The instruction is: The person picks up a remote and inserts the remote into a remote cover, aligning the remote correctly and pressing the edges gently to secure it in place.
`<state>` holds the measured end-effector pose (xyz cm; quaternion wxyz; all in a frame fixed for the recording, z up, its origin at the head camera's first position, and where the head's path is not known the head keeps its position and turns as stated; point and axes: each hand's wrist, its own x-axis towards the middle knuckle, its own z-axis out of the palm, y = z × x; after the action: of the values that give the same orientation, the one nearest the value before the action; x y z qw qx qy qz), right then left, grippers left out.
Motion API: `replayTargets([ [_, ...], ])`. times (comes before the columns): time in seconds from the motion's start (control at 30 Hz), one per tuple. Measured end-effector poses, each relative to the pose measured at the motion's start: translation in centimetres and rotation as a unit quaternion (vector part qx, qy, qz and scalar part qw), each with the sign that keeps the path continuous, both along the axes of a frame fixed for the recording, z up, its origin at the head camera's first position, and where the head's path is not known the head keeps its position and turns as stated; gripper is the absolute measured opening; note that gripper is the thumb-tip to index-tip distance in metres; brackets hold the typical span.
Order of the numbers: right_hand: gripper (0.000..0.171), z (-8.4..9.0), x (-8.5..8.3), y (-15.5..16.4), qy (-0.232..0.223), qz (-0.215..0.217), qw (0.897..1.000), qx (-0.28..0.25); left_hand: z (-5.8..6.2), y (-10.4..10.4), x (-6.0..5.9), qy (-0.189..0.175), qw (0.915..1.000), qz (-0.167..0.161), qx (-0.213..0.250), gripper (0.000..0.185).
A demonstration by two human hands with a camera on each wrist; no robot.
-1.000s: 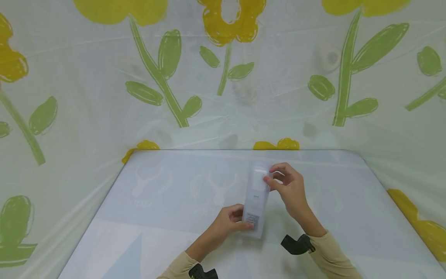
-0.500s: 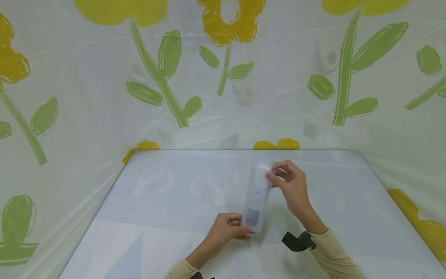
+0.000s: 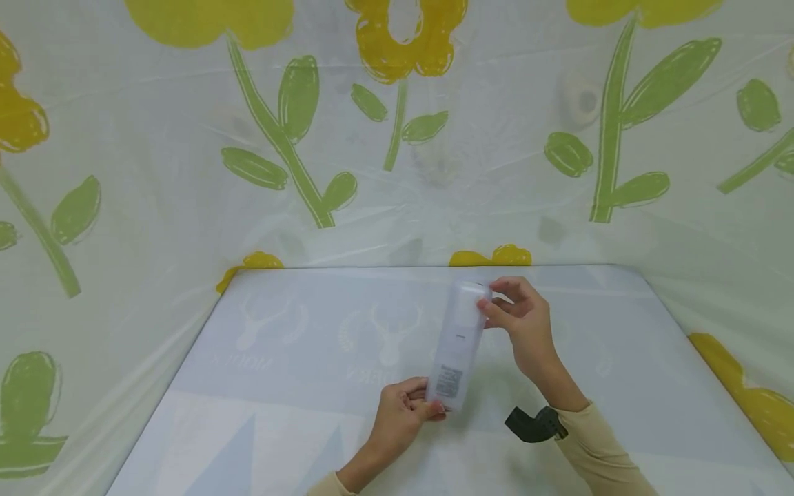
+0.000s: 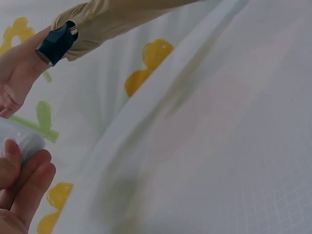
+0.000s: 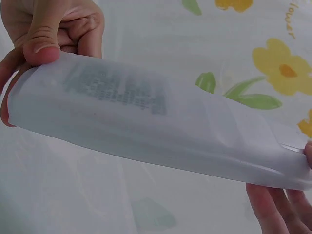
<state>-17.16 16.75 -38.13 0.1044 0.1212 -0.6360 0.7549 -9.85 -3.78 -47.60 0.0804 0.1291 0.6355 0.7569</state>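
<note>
White plastic remote control [image 3: 459, 344], printed label near one end, held above the table [image 3: 279, 386]: left hand [image 3: 403, 413] pinches the label end, right hand [image 3: 521, 324] pinches the far end.

Bare surface [image 3: 298, 386] lies open to the left and right of the held white case [image 3: 457, 344], while the flowered sheet [image 3: 186, 172] walls in the back and both sides.

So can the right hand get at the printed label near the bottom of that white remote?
Probably yes: the label faces up, uncovered. The left hand pinches only the remote at its lower edge, while the right hand holds the top.
</note>
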Motion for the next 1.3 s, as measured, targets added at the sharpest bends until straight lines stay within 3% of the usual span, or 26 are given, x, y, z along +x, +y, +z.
replayTargets([
  [0.17, 0.027, 0.2, 0.1, 0.1, -0.005, 0.001, 1.0, -0.006, 0.1, 0.1, 0.2, 0.005, 0.9999, -0.007, 0.006, 0.034],
  [0.4, 0.029, 0.3, 0.5, 0.3, 0.015, 0.031, 0.999, -0.023, 0.2, -0.2, 0.2, 0.039, 0.9986, -0.036, 0.002, 0.031],
  [0.67, 0.034, 0.4, 0.4, 0.4, 0.022, 0.055, 0.998, -0.006, -0.1, -0.3, 0.0, 0.033, 0.9988, -0.036, 0.009, 0.032],
  [0.87, 0.046, 0.7, 0.5, 0.3, 0.018, 0.038, 0.999, 0.026, -0.6, -0.3, -0.5, 0.007, 0.9988, -0.044, 0.017, 0.035],
  [1.03, 0.048, 1.0, 0.9, 0.0, 0.051, 0.037, 0.997, 0.054, -0.9, -0.4, -1.2, -0.04, 0.9981, -0.042, 0.021, 0.037],
  [1.3, 0.042, 1.2, 1.8, -0.3, 0.117, 0.024, 0.987, 0.11, 0.3, -0.4, -2.1, -0.095, 0.9953, 0.016, 0.011, 0.039],
])
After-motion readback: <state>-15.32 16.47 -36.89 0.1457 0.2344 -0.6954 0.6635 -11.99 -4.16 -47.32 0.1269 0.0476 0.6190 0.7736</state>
